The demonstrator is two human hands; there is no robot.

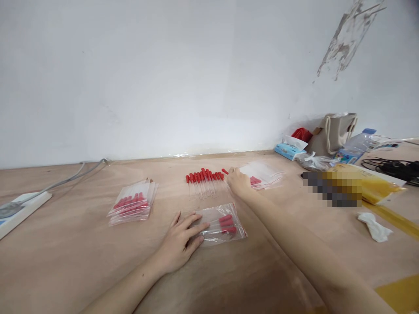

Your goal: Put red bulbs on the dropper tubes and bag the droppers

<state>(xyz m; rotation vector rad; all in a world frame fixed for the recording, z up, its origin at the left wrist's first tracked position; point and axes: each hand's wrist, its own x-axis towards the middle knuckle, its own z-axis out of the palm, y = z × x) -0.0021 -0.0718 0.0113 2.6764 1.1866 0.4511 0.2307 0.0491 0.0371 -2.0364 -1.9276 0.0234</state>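
My left hand (183, 237) lies with fingers spread, its fingertips on the left end of a clear zip bag (214, 240). Inside that bag are three droppers (225, 223) with red bulbs. Farther off, my right hand (238, 181) is closed in a pinch, and a dropper's red bulb (224, 171) sticks out left of its fingertips; the rest of it is hidden or too fine to see. Beside it lies a row of loose red-bulbed glass droppers (204, 176). Right of this hand are flat clear bags (262, 172), with red bulbs showing near the wrist.
A stack of filled bags (132, 205) lies to the left, near a white power strip (26, 211) with a grey cable. At the right are a tissue pack (290, 151), a cloth bag (330, 135), a plastic bottle (358, 144), a yellow package (369, 183) and crumpled tissue (375, 227).
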